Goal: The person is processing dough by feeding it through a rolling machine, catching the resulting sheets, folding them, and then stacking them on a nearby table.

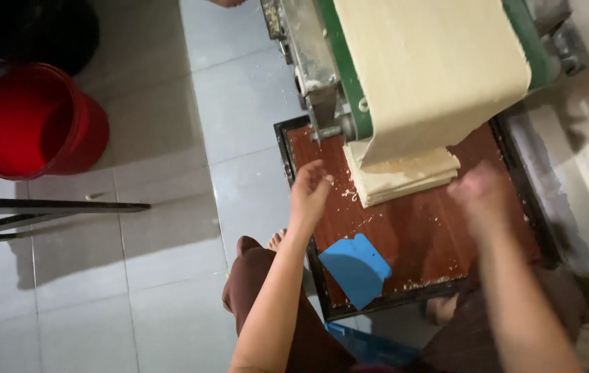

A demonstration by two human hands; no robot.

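A wide sheet of pale dough runs down a green conveyor belt and folds into a stack of dough layers on a reddish-brown board. My left hand hovers open just left of the stack, above the board's left edge. My right hand is blurred, fingers apart, just right of the stack. Neither hand holds anything. A blue plastic scraper lies on the board's near left corner.
The metal machine frame stands at the top. A red bucket and a black container sit on the tiled floor at left, with a dark metal bar below them. My knees and a bare foot are near the board.
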